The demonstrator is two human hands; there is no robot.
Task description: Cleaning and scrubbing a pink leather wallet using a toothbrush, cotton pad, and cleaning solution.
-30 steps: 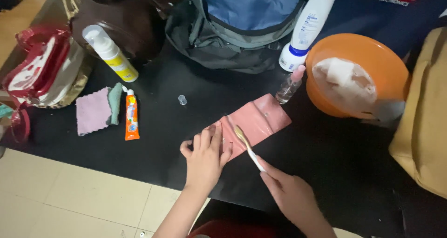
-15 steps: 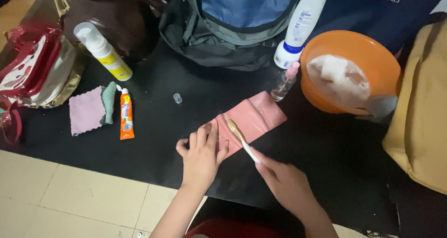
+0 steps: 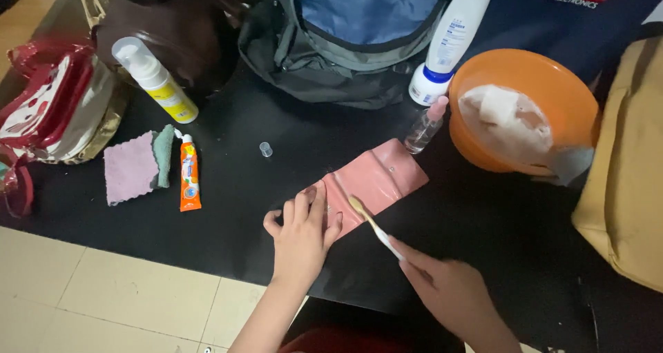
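At the far left of the frame you see a red and clear pouch (image 3: 52,101) on the dark surface (image 3: 228,208). Just right of it stands a yellow pump bottle (image 3: 155,84), tilted, and below that lie a pink cloth (image 3: 130,168), a small green cloth (image 3: 164,154) touching its right edge, and an orange tube (image 3: 189,173) just beside them. A small clear cap (image 3: 266,149) lies alone, near the middle.

Your left hand (image 3: 300,236) rests flat in the lower middle of the frame, fingers spread and pressing down the left end of the pink pouch (image 3: 373,180); it holds nothing closed in it. The pink pouch lies flat on the surface, stretched toward the upper right.

Your right hand (image 3: 449,291), in the lower right, has its fingers closed around the white handle of a toothbrush (image 3: 373,225). The brush head touches the pink pouch near its lower edge.

Above, a grey and blue backpack (image 3: 345,28) lies open. Right of it stands a white bottle with blue cap (image 3: 445,42), and a small clear spray bottle (image 3: 425,126) leans just below. At the right, an orange bowl (image 3: 552,77) holds white cloth (image 3: 507,122), beside a tan bag (image 3: 625,173).
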